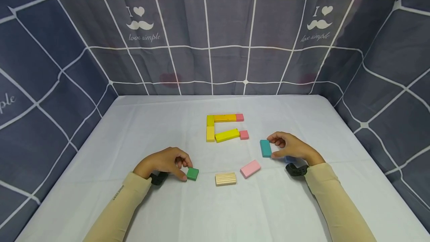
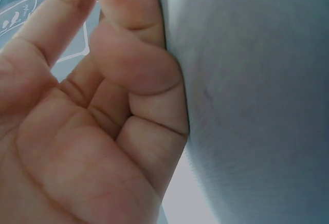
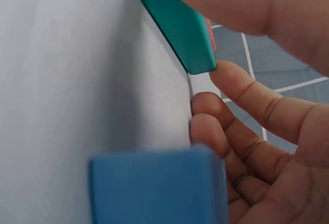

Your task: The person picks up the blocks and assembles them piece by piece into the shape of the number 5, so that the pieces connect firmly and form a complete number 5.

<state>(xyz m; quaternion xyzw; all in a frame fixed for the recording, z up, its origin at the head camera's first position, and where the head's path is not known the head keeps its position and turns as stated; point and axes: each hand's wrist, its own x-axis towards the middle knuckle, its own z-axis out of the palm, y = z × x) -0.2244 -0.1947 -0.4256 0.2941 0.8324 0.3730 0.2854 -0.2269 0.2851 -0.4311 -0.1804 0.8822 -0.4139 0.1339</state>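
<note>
My left hand (image 1: 169,161) is at the left of the table, its thumb and index finger pinching a small green block (image 1: 193,174) at its edges. Curled fingers (image 2: 136,64) fill the left wrist view, where the green block does not show. On the right, my right hand (image 1: 292,147) holds a teal rectangular block (image 1: 265,148) between thumb and index fingertip. The right wrist view shows that teal block (image 3: 180,34) low over the white cloth, the other fingers loosely curled. A blue block (image 3: 159,190) lies under the right palm, mostly hidden in the head view.
Yellow blocks (image 1: 210,128) and small pink ones (image 1: 244,135) form a rough outline open to the right, further back. A striped wooden block (image 1: 226,179) and a pink rectangular block (image 1: 250,168) lie between the hands. Grey checked curtains (image 1: 228,40) surround the white table (image 1: 161,122).
</note>
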